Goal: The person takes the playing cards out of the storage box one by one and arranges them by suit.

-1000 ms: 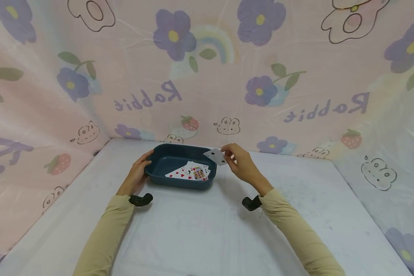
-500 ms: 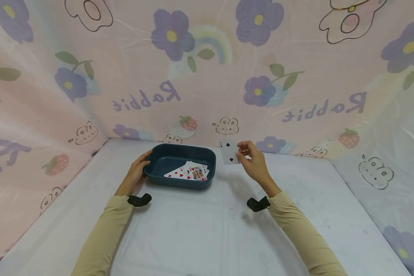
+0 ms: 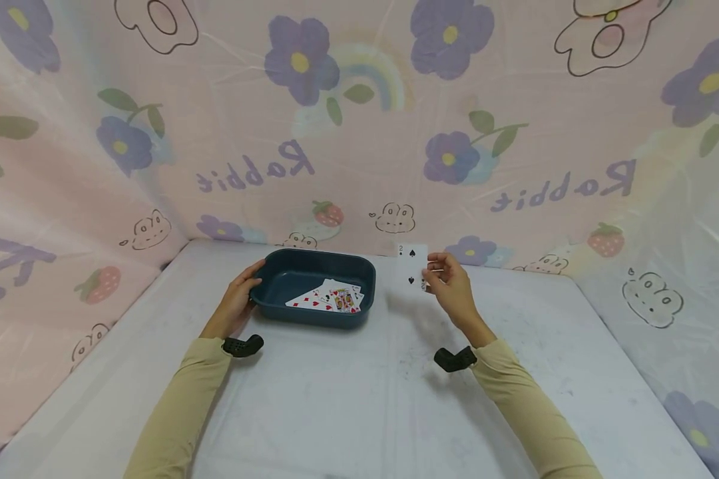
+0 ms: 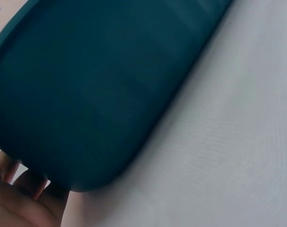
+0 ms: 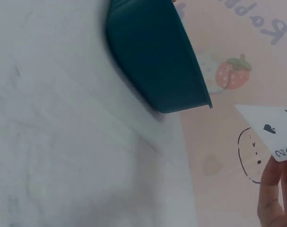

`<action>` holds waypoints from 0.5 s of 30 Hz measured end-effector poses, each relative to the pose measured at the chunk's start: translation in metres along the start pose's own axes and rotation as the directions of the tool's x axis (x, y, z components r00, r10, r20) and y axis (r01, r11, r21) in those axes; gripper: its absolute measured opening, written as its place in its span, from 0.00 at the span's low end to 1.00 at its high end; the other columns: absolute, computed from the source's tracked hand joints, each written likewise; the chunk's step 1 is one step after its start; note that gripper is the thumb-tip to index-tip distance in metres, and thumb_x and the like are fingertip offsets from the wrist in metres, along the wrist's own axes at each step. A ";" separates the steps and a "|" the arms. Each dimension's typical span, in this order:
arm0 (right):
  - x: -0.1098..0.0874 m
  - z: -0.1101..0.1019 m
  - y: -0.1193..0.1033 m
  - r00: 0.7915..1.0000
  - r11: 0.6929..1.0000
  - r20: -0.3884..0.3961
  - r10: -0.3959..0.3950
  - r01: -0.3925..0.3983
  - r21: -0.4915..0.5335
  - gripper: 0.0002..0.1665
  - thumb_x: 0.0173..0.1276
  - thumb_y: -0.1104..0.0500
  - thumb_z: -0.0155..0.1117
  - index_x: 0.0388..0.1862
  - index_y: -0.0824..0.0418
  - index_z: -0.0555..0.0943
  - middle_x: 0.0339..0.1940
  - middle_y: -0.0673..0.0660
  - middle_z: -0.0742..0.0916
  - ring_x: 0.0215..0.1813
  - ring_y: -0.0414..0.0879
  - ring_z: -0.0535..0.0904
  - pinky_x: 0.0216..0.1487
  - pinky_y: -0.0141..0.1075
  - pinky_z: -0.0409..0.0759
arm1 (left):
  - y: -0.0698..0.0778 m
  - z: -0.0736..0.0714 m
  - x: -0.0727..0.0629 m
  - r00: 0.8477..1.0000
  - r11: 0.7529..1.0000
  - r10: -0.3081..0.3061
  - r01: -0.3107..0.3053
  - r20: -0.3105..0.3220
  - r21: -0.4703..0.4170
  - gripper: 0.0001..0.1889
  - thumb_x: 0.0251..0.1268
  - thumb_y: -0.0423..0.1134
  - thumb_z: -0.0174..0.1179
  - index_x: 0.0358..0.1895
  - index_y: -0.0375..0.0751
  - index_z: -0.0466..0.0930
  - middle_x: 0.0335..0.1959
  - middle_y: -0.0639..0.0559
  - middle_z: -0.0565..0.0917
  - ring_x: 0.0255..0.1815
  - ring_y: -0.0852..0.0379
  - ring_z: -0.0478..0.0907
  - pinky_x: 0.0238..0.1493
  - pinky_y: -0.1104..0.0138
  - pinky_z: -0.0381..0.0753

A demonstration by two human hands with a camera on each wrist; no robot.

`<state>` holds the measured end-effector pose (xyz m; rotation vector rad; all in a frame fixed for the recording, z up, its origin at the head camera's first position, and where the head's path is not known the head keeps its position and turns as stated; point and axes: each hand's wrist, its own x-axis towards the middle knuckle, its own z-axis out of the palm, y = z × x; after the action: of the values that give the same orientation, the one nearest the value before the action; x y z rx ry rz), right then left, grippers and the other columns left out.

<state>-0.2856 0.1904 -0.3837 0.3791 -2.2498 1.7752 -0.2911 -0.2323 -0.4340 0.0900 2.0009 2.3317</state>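
Note:
In the head view my right hand (image 3: 452, 287) pinches a playing card, the two of spades (image 3: 411, 266), by its right edge between thumb and fingers. The card is raised upright above the table, face towards me, to the right of a dark teal plastic basin (image 3: 299, 319). The right wrist view shows part of the card (image 5: 271, 127) and the fingers (image 5: 271, 189) below it. My left hand (image 3: 235, 299) grips the basin's left end, its fingers (image 4: 53, 198) against the wall in the left wrist view. Several face-up playing cards (image 3: 317, 299) lie overlapping inside the basin, a face card on top.
The basin stands on a table with a white cover (image 3: 347, 406), near its back edge. A pale pink printed curtain (image 3: 359, 146) rises behind and on both sides. A black wrist camera (image 3: 243, 346) sits on the left wrist, another black camera (image 3: 454, 359) on the right.
My right hand has moved right, carrying the two of spades away from the basin's right rim and turning it upright. The left hand and the basin have stayed in place.

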 end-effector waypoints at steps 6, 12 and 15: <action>-0.004 -0.003 0.008 0.999 0.997 -0.010 0.047 -0.046 0.064 0.22 0.69 0.68 0.61 0.61 0.69 0.69 0.43 0.60 0.78 0.38 0.39 0.79 0.35 0.33 0.82 | 0.001 0.000 0.000 1.000 0.999 0.007 -0.007 0.000 -0.033 0.27 0.78 0.30 0.35 0.78 0.42 0.50 0.79 0.50 0.43 0.76 0.50 0.41 0.70 0.53 0.53; -0.006 -0.004 0.015 0.985 0.982 -0.062 0.162 -0.154 0.112 0.23 0.68 0.70 0.61 0.61 0.68 0.69 0.41 0.59 0.78 0.38 0.41 0.80 0.35 0.35 0.82 | 0.000 0.000 0.000 1.000 0.999 0.000 0.000 -0.004 -0.043 0.27 0.78 0.30 0.35 0.78 0.42 0.50 0.79 0.50 0.42 0.76 0.50 0.41 0.70 0.53 0.51; -0.007 -0.005 0.018 0.970 0.968 -0.078 0.232 -0.222 0.117 0.24 0.67 0.69 0.61 0.61 0.67 0.70 0.42 0.60 0.78 0.39 0.43 0.80 0.36 0.36 0.83 | 0.000 0.001 -0.001 1.000 0.999 -0.002 0.001 -0.006 -0.046 0.27 0.78 0.30 0.35 0.78 0.43 0.50 0.79 0.50 0.42 0.76 0.50 0.41 0.70 0.54 0.51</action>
<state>-0.2858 0.1993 -0.4016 0.0581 -2.2154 1.9882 -0.2901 -0.2318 -0.4335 0.0796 1.9481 2.3778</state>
